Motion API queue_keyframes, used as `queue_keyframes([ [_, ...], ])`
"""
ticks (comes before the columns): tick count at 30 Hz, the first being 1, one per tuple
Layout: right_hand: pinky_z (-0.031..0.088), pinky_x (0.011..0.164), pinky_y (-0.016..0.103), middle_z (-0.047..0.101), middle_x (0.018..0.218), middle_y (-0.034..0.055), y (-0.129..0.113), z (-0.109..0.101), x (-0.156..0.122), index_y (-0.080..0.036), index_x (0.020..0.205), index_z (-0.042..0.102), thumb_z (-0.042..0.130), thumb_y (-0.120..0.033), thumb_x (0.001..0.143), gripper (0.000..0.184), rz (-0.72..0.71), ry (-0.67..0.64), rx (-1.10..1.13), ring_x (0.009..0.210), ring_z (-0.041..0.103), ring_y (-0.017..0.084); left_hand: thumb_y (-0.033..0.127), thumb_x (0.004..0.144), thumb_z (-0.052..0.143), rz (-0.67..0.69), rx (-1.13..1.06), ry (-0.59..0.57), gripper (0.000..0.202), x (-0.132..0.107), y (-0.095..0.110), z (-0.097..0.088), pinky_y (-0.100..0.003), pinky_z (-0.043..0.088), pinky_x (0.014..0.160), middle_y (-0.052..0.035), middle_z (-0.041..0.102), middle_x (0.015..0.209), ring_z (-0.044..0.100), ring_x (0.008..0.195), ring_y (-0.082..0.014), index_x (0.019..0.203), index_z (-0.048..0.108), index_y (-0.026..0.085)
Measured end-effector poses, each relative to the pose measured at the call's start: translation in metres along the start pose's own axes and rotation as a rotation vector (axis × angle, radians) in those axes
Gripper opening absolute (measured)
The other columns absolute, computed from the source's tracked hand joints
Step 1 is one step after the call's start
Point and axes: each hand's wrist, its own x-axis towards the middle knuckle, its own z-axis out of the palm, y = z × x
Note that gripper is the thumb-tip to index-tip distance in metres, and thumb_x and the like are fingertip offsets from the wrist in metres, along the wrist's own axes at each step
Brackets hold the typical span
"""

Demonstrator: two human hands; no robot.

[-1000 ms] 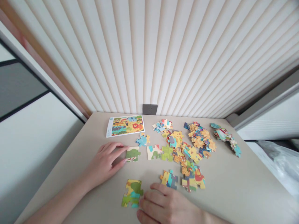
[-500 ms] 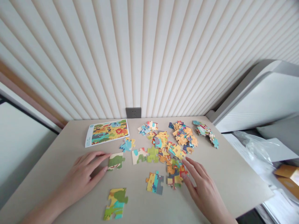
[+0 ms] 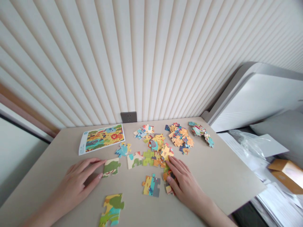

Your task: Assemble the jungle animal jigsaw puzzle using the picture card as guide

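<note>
Head view: the left hand [image 3: 75, 179] and right hand [image 3: 186, 186] lie open and apart on the counter [image 3: 213, 176]; joined jigsaw sections [image 3: 111, 209] sit at 6 o'clock, with loose pieces [image 3: 178, 137] heaped at 1 o'clock.

Colourful jigsaw pieces [image 3: 155, 143], heaped, some joined

Cream pleated panelling [image 3: 151, 56] covered the wall behind a beige tabletop [image 3: 213, 179], with a grey wall socket [image 3: 128, 117] just above the table's far edge. A wooden trim strip [image 3: 21, 108] ran along the left. On the right, a white, grey-edged curved panel [image 3: 255, 97] rose above a clear plastic sheet [image 3: 246, 142], loose white papers [image 3: 276, 201] and a cardboard box [image 3: 286, 171].
</note>
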Motion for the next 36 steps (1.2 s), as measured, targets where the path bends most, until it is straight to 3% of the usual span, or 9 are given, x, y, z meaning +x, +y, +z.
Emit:
queue_keyframes([
  [4, 0.027, 0.128, 0.055, 0.039, 0.166, 0.0076, -0.005, -0.006, 0.003, -0.028, 0.159, 0.042, 0.047, -0.038, 0.107, 0.053, -0.064, -0.072, 0.115, 0.155, 0.034, 0.027, 0.048, 0.099, 0.057, 0.005, -0.005, 0.016, 0.044, 0.0, -0.002, 0.003, -0.045, 0.045, 0.107, -0.0053, 0.063, 0.136, 0.059, 0.127, -0.0304, 0.14, 0.059, 0.034],
  [10, 0.039, 0.123, 0.048, 0.039, 0.166, 0.0088, 0.005, -0.016, 0.024, -0.029, 0.155, 0.048, 0.049, -0.041, 0.105, 0.051, 0.044, 0.03, 0.111, 0.152, 0.038, 0.028, 0.047, 0.099, 0.057, 0.011, 0.006, 0.013, 0.046, 0.0, 0.0, 0.002, -0.043, 0.044, 0.107, -0.0047, 0.061, 0.138, 0.058, 0.127, -0.029, 0.143, 0.057, 0.035],
  [17, 0.042, 0.119, 0.054, 0.046, 0.161, 0.0128, 0.017, -0.012, 0.062, -0.029, 0.154, 0.051, 0.064, -0.049, 0.097, 0.062, -0.045, 0.003, 0.039, 0.147, 0.044, 0.035, 0.045, 0.099, 0.058, 0.0, 0.02, 0.021, 0.046, 0.001, 0.003, 0.001, -0.043, 0.044, 0.107, -0.0056, 0.061, 0.138, 0.058, 0.127, -0.0288, 0.144, 0.056, 0.034],
  [27, 0.052, 0.109, 0.048, 0.064, 0.142, 0.014, 0.032, -0.008, 0.04, -0.024, 0.16, 0.039, 0.058, -0.04, 0.099, 0.067, 0.013, 0.102, 0.006, 0.129, 0.063, 0.031, 0.043, 0.104, 0.051, -0.085, -0.117, 0.073, 0.039, 0.002, 0.003, 0.0, -0.045, 0.046, 0.11, -0.0065, 0.062, 0.136, 0.058, 0.128, -0.028, 0.14, 0.059, 0.031],
  [32, 0.055, 0.104, 0.047, 0.067, 0.138, 0.0123, 0.041, -0.019, 0.027, -0.026, 0.16, 0.038, 0.057, -0.043, 0.099, 0.066, 0.036, 0.088, -0.035, 0.123, 0.067, 0.03, 0.041, 0.105, 0.05, -0.106, -0.204, 0.122, 0.035, 0.001, -0.001, -0.002, -0.045, 0.046, 0.114, -0.0072, 0.061, 0.136, 0.057, 0.129, -0.0263, 0.136, 0.061, 0.028],
  [36, 0.055, 0.104, 0.046, 0.066, 0.14, 0.0116, 0.063, -0.017, 0.002, -0.027, 0.156, 0.044, 0.055, -0.048, 0.1, 0.061, 0.09, 0.169, -0.064, 0.126, 0.065, 0.03, 0.039, 0.106, 0.048, -0.102, -0.209, 0.168, 0.034, 0.003, 0.0, -0.003, -0.045, 0.048, 0.112, -0.0084, 0.063, 0.133, 0.059, 0.127, -0.0259, 0.133, 0.063, 0.026],
])
